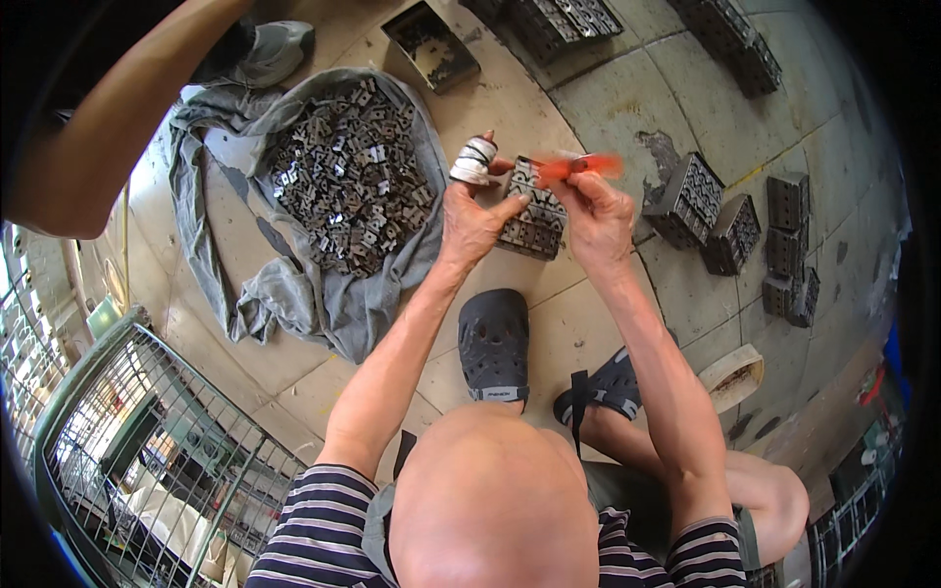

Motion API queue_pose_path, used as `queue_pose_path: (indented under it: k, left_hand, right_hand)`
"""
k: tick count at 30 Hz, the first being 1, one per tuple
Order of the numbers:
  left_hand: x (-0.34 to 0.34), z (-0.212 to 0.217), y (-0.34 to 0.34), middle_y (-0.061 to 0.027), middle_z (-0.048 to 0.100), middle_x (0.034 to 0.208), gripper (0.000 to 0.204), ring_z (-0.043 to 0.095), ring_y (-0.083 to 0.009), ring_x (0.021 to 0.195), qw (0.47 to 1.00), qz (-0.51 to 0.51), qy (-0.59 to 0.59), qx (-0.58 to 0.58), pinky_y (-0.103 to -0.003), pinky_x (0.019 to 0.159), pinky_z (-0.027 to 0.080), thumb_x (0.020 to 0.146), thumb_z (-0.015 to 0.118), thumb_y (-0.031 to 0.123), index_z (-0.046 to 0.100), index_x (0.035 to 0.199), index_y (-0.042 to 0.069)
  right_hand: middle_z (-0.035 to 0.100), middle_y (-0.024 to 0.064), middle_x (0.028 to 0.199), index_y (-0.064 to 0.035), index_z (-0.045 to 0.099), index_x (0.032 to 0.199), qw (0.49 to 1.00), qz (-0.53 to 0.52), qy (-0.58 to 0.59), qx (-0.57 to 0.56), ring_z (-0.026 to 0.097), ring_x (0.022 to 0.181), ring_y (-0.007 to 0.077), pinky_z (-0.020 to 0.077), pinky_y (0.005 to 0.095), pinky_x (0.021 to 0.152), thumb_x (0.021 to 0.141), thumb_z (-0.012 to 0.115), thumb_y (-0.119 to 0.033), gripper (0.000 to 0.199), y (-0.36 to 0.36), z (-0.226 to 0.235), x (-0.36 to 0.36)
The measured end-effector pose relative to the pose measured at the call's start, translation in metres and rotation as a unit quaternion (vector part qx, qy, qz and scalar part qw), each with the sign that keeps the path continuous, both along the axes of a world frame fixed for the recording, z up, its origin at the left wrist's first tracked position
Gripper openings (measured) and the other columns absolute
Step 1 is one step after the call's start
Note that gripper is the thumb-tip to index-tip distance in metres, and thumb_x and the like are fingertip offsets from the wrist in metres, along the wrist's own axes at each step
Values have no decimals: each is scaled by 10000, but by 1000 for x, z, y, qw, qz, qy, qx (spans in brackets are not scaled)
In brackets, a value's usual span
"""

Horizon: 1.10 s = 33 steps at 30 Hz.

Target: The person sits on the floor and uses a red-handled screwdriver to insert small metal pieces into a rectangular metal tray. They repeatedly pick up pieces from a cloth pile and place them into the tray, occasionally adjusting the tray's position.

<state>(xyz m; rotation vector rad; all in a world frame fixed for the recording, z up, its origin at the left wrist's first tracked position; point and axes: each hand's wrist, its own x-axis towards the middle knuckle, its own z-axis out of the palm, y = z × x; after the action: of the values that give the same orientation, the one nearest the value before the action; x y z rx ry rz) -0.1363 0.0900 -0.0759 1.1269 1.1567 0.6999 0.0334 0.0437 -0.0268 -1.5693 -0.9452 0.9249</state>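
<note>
— My left hand (472, 220) is clamped round the near end of a packed block of metal pieces (534, 211), one finger wrapped in white tape (474, 160). My right hand (598, 211) pinches something orange (578, 167) over the top of the block; it is blurred, so I cannot say what it is.

— Where is the block?

— In the air between my hands, above the floor (578, 323) and just ahead of my grey shoe (493, 343).

— What could go wrong?

— I judge the block could slump apart if my left hand slackens, since it looks made of many thin stamped plates set side by side. The edges look sharp, too.

— And around you?

— A heap of loose dull-grey metal pieces (348, 176) lies on a rumpled grey cloth (294, 294) to my left. Finished dark blocks (696, 201) stand on the tiles to my right.
</note>
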Motion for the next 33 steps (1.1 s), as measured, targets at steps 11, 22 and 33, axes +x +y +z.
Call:
queue_pose_path:
  k: [11, 22, 33]
  left_hand:
    - [4, 19, 17, -62, 644, 1107, 586, 613, -194, 1006, 968, -138, 114, 175, -338, 943, 506, 822, 882, 120, 670, 1363, 43]
    - [3, 26, 18, -58, 686, 1199, 565, 618, -288, 1121, 916, -213, 210, 269, -409, 1060, 445, 812, 861, 124, 705, 1355, 108]
    - [9, 22, 23, -53, 784, 994, 511, 711, -106, 909, 988, -90, 47, 112, -273, 857, 584, 860, 783, -72, 668, 1350, 19]
  right_hand:
    - [740, 59, 936, 21, 740, 993, 998, -24, 50, -39, 718, 833, 145, 563, 302, 757, 889, 784, -2, 115, -3, 11, 2]
    - [752, 96, 1003, -39, 732, 1030, 940, 194, -246, 134, 739, 996, 294, 615, 375, 838, 797, 730, 17, 239, -21, 21, 12]
    - [772, 138, 1097, 8, 752, 1086, 935, 205, -234, 172, 759, 1060, 346, 631, 393, 921, 761, 749, 41, 327, -25, 27, 15]
